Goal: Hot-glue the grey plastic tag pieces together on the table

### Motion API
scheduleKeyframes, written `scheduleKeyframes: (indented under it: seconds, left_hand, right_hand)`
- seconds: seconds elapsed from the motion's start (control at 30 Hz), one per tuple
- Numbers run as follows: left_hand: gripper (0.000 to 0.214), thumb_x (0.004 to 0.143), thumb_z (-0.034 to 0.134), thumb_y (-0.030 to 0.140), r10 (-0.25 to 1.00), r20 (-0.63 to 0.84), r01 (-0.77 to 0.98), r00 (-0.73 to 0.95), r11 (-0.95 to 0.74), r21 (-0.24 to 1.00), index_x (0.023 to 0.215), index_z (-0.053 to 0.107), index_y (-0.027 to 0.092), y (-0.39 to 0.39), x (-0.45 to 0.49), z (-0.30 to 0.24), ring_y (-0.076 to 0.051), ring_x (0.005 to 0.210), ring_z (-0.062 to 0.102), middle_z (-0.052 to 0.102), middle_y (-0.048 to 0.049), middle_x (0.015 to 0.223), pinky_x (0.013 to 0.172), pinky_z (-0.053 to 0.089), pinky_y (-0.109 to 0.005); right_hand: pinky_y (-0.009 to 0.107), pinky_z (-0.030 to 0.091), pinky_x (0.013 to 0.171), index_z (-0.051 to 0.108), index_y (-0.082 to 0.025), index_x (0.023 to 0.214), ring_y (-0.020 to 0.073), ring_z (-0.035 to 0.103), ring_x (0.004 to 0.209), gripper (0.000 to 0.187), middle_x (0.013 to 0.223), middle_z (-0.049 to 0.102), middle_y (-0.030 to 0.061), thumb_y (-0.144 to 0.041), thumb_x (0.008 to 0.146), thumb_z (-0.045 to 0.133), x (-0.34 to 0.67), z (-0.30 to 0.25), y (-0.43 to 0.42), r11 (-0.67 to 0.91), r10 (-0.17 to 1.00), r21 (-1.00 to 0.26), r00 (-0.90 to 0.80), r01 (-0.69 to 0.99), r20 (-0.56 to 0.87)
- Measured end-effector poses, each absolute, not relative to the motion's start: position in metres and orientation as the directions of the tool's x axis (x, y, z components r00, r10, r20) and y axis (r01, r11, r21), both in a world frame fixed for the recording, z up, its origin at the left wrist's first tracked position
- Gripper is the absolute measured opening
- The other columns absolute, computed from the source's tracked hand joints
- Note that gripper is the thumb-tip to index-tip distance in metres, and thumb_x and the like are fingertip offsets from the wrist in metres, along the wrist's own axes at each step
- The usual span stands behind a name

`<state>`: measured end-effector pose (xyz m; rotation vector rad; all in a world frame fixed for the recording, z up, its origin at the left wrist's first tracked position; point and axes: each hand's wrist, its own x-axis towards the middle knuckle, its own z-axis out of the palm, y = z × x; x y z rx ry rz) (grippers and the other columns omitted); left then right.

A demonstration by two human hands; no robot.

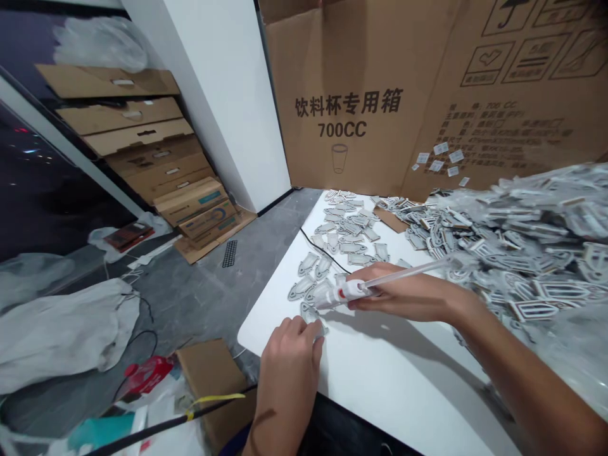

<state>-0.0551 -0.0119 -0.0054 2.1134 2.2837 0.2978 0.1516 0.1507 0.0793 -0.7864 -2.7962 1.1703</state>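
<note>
My right hand (pixel 403 292) is closed around a white glue gun (pixel 349 291) with a clear glue stick (pixel 413 271) poking out its back. The gun's tip points left at a grey cut-out piece (pixel 311 313) on the white table (pixel 380 373). My left hand (pixel 292 345) rests on the table's near left part, fingertips curled and pressing that piece down. Rows of similar grey pieces (pixel 344 231) lie spread just beyond the hands.
A big heap of the same pieces (pixel 522 247) fills the table's right side. A tall cardboard box marked 700CC (pixel 361 101) stands behind. A black cable (pixel 323 250) crosses the table. Flattened cartons (pixel 156 158), white bags (pixel 61 332) and a small box (pixel 211 370) are on the floor left.
</note>
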Motion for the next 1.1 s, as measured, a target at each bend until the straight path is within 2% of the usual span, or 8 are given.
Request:
scheduleKeyframes:
  seconds: [0.2,0.33,0.47,0.6,0.77,0.97,1.1]
  left_hand:
    - [0.018,0.095,0.071,0.016,0.995,0.014,0.99,-0.104,0.102,0.097,0.106,0.08,0.028,-0.007,-0.051,0.001,-0.023,0.092,0.067,0.072,-0.0023,0.094,0.081,0.05,-0.037]
    - [0.022,0.099,0.066,0.015,0.997,-0.034,0.996,-0.072,0.074,0.055,0.114,0.079,0.025,-0.01,-0.049,0.009,-0.024,0.093,0.067,0.072,-0.0039,0.099,0.082,0.051,-0.037]
    - [0.028,0.101,0.063,0.014,0.997,-0.043,0.998,-0.058,0.059,0.024,0.123,0.077,0.026,-0.012,-0.047,0.011,-0.023,0.094,0.068,0.073,-0.0048,0.105,0.084,0.052,-0.038]
    - [0.031,0.105,0.054,0.012,0.998,-0.045,0.999,-0.038,0.038,-0.006,0.125,0.076,0.023,-0.013,-0.046,0.008,-0.023,0.095,0.069,0.074,-0.0058,0.102,0.084,0.052,-0.037]
    - [0.04,0.098,0.058,0.004,0.998,-0.059,0.999,0.026,-0.028,-0.034,0.134,0.07,0.016,-0.016,-0.045,0.004,-0.024,0.096,0.069,0.075,-0.0071,0.101,0.083,0.05,-0.036]
    - [0.038,0.092,0.062,0.004,0.999,0.0,0.998,0.053,-0.053,-0.014,0.126,0.07,0.017,-0.017,-0.045,0.004,-0.024,0.092,0.066,0.071,-0.0075,0.096,0.08,0.048,-0.035]
    - [0.038,0.091,0.064,0.005,0.998,0.005,0.998,0.056,-0.056,-0.016,0.127,0.069,0.018,-0.018,-0.044,0.004,-0.024,0.091,0.065,0.071,-0.008,0.096,0.08,0.047,-0.034]
  right_hand:
    - [0.031,0.044,0.084,0.069,-0.025,0.097,0.0238,0.064,0.1,0.019,0.103,0.073,0.0023,-0.039,0.103,0.058,0.146,0.079,0.147,0.579,0.46,-0.657,-0.859,0.482,-0.225]
    - [0.032,0.044,0.085,0.07,-0.027,0.102,0.0253,0.064,0.103,0.019,0.111,0.073,0.0027,-0.04,0.104,0.056,0.143,0.077,0.145,0.59,0.452,-0.653,-0.865,0.475,-0.22]
    - [0.031,0.042,0.083,0.069,-0.027,0.1,0.0251,0.063,0.104,0.02,0.111,0.073,0.0016,-0.04,0.105,0.054,0.138,0.074,0.142,0.597,0.443,-0.648,-0.868,0.472,-0.224]
    - [0.031,0.041,0.08,0.067,-0.026,0.097,0.025,0.064,0.102,0.021,0.109,0.073,0.0025,-0.04,0.105,0.053,0.134,0.073,0.139,0.619,0.465,-0.619,-0.861,0.484,-0.207]
    - [0.031,0.042,0.079,0.068,-0.023,0.095,0.0249,0.065,0.099,0.026,0.107,0.074,0.0059,-0.036,0.107,0.049,0.132,0.073,0.136,0.663,0.45,-0.585,-0.873,0.466,-0.186]
    - [0.033,0.041,0.071,0.066,-0.02,0.087,0.0243,0.066,0.084,0.039,0.093,0.074,0.0089,-0.046,0.108,0.046,0.13,0.069,0.136,0.663,0.5,-0.49,-0.821,0.567,-0.275]
    - [0.034,0.041,0.074,0.068,-0.019,0.089,0.0248,0.066,0.087,0.042,0.098,0.073,0.0106,-0.048,0.108,0.045,0.128,0.068,0.135,0.675,0.511,-0.462,-0.817,0.574,-0.268]
